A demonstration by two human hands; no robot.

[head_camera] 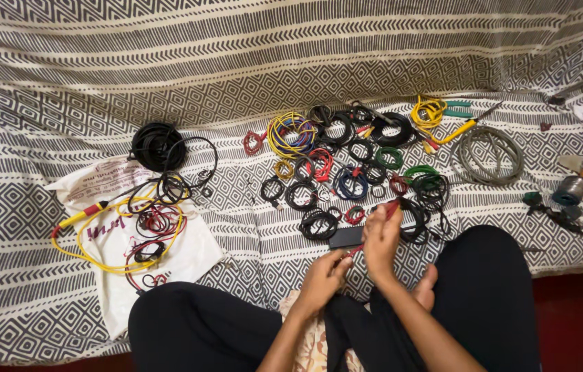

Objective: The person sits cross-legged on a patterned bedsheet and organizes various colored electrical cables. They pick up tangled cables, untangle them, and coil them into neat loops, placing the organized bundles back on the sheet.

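A black-and-white patterned bedspread [291,76] covers the whole surface and carries everything, with the person sitting cross-legged at its near edge in black trousers. Toward the left edge lies a white cloth bag [109,275], and on it a loose yellow cable [91,255] loops around dark red and black wires; a thick black coil [155,145] sits just beyond the bag. Across the middle, small wire bundles are laid out side by side — a yellow-and-blue coil [291,134], black ones, a green one [389,158], red ones. Toward the right edge is a grey coil [490,156], with a yellow-handled tool [458,129] just beside it and a small spool [571,189] farther right.

Both hands are raised over the lap at the near edge, close together but not touching. A thin red wire [374,231] runs between them: its long axis slants from the left hand [324,275], lower and nearer the body, up and away to the right hand [381,238], which is higher and nearer the rows of bundles. Each hand is pinched on its own end of the wire, fingers closed. A flat black case [346,238] lies on the bedspread just behind the wire, between the hands and the nearest black bundle [319,224].
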